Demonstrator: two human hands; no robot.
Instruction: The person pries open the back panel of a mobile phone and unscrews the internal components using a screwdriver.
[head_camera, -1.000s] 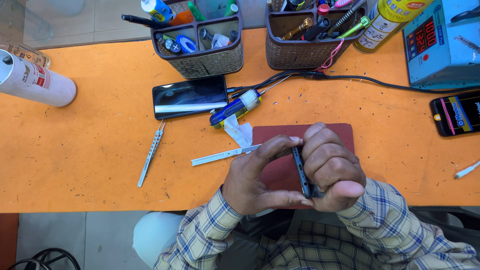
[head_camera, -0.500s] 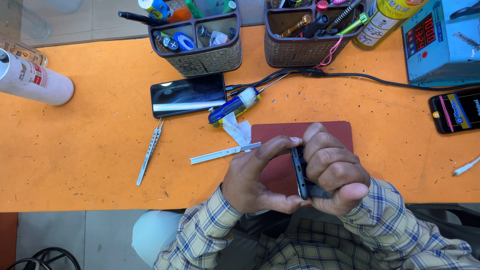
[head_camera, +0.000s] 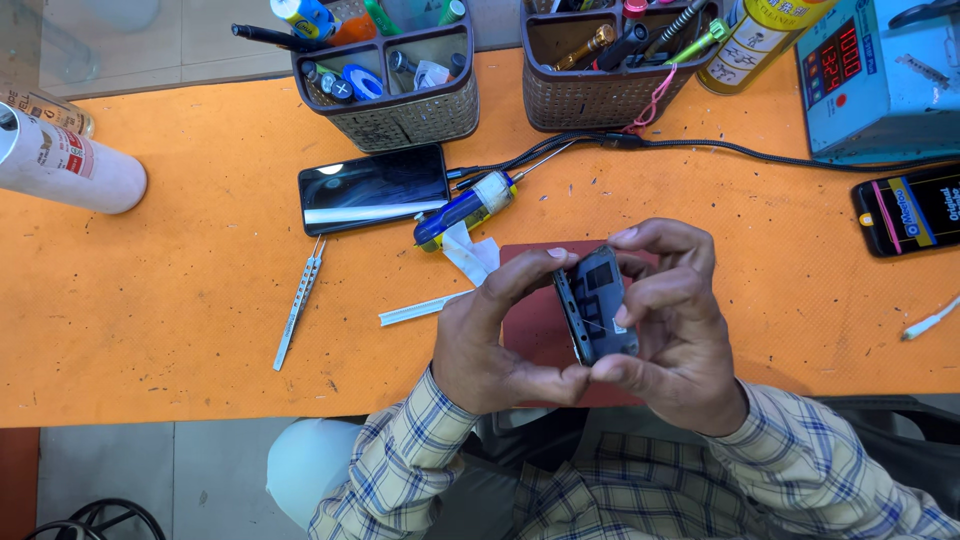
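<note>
- Both hands are holding a small dark opened phone body (head_camera: 597, 305) in mid-air, a little right of centre in the frame, above a dark red work mat (head_camera: 535, 325) on the orange table (head_camera: 180, 300).
- The left hand (head_camera: 495, 335) is curling around the phone's left edge, thumb below and a fingertip near its top; it is closed on the device.
- The right hand (head_camera: 675, 320) is also gripping it, fingers bent over the right edge and top corner.
- A change from a second ago: the phone was being held edge-on, showing only a thin dark strip; now it is turning so its open inner face is pointing up at the camera.
- That suggests the work is moving into inspecting or handling the phone's inside.
- Just left of the hands, a white strip (head_camera: 425, 308) and a crumpled white paper scrap (head_camera: 470, 255) are lying near the mat.
- Further left, metal tweezers (head_camera: 300, 302) are lying on open table, with plenty of free orange surface in the lower left.
- Above, a black phone (head_camera: 373, 188) and a blue screwdriver (head_camera: 465, 208) are sitting near two brown tool baskets (head_camera: 400, 105).
- The table's near edge is running just under the wrists; a black cable (head_camera: 720, 148) is crossing the upper right.
</note>
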